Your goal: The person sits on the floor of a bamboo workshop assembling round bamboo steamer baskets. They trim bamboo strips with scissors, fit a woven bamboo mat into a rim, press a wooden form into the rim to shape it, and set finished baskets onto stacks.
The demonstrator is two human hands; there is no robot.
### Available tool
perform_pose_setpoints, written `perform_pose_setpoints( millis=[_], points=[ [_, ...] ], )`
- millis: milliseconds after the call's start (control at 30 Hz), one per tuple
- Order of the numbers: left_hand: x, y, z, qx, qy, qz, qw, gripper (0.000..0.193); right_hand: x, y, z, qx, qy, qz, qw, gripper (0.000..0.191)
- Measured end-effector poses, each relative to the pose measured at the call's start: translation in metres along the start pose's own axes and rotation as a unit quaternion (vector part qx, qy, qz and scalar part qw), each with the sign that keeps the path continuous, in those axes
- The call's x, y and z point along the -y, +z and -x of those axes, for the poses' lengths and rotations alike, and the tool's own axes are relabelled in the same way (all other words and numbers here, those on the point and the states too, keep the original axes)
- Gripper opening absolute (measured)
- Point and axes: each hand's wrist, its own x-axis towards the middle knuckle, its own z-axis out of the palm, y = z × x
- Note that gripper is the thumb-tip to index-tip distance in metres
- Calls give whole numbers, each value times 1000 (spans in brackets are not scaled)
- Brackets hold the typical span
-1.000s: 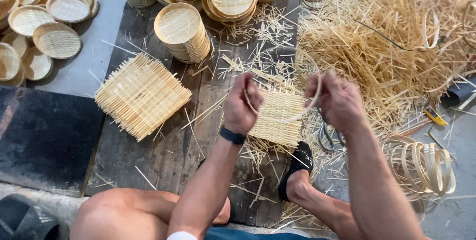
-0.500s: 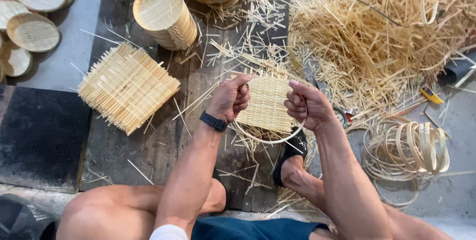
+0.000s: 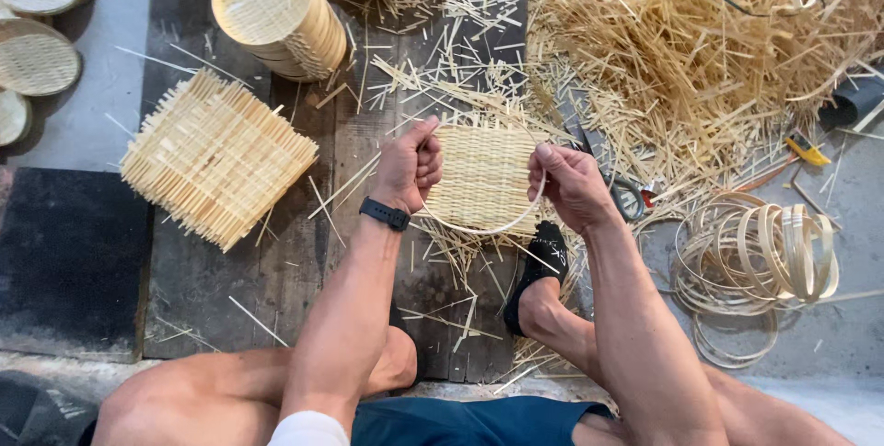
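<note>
Bamboo woven mat [image 3: 479,174] gripped at both edges, left hand [image 3: 410,168] and right hand [image 3: 566,186] closed on it and on a thin hoop [image 3: 479,227] curving under its near edge, held up over the dark planks [image 3: 230,289] at working height. Beside it, a stack of square mats [image 3: 216,170], round finished trays [image 3: 276,9], loose hoops [image 3: 760,257] and a heap of splints [image 3: 700,59], all within arm's reach.

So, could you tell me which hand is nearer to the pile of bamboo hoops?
Right. The right hand sits just left of the hoops; the left hand is farther left.
</note>
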Motion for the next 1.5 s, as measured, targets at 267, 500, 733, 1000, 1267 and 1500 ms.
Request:
perform_pose_setpoints(
  millis=[267,500,733,1000,1267,1500],
  points=[
    [51,-57,-43,-126,182,-447,867,17,-52,-22,-25,-296,31,325,898,18],
    [85,-106,-67,-161,240,-585,758,24,-101,-30,-43,-322,-21,501,803,21],
    [84,-115,-70,-201,201,-591,755,17,-109,-32,-43,-336,-5,497,800,23],
    [83,-116,-75,-196,205,-617,734,19,-111,-35,-42,-338,15,409,848,22],
    [76,-120,-83,-177,143,-614,756,21,-116,-42,-44,-317,-35,508,800,21],
    [79,-121,-83,-159,151,-559,800,19,-107,-45,-38,-315,6,469,825,24]
  ],
)
